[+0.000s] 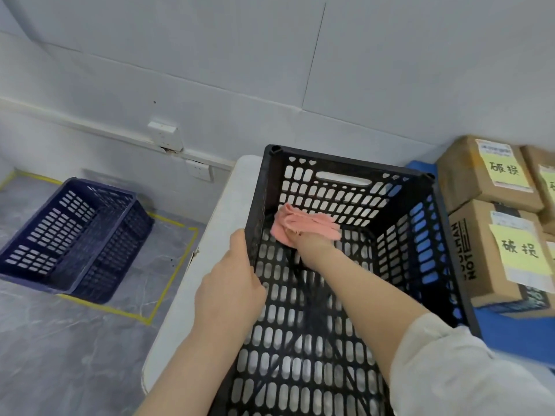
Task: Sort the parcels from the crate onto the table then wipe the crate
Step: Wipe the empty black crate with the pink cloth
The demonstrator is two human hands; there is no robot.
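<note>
Crate (345, 163): stiff, probably light. Left hand (231, 295) gripped its nine-o'clock rim; right hand (312, 244) clutched soft cloth (303, 223) inside, twelve o'clock.

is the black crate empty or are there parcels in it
Empty: inside the black crate only the pink cloth and right hand show on its bare floor; the parcels sit outside.

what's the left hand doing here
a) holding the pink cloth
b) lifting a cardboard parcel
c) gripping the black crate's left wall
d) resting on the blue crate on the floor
c: the left hand is curled over the left wall of the black crate, while the right hand holds the pink cloth inside it.
</note>
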